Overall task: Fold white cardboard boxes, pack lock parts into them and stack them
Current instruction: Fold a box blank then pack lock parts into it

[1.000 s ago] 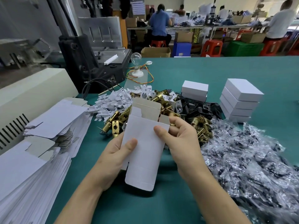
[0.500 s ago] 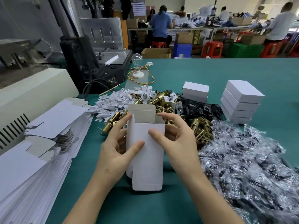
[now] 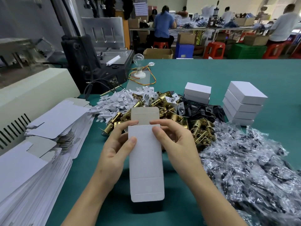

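I hold a white cardboard box blank (image 3: 145, 157) upright over the green table, opened into a sleeve with its top flap standing up and its bottom flap hanging down. My left hand (image 3: 116, 149) grips its left side, thumb on the front face. My right hand (image 3: 175, 142) grips the right side, thumb near the top edge. Behind it lies a heap of brass latch parts (image 3: 164, 110). Black lock parts (image 3: 203, 110) lie to the right of them. Finished white boxes stand in a stack (image 3: 242, 103), with two more boxes (image 3: 197, 92) nearer the middle.
A thick pile of flat box blanks (image 3: 37, 152) fills the left. Small white card inserts (image 3: 117, 101) lie behind it. Clear bags of dark small parts (image 3: 254, 167) cover the right. A beige machine (image 3: 32, 88), a black press (image 3: 97, 62) and a bulb (image 3: 138, 66) stand at the back.
The blank has turned from tilted to upright and squared into a sleeve. Both hands shifted up its sides, fingers now at the top opening.
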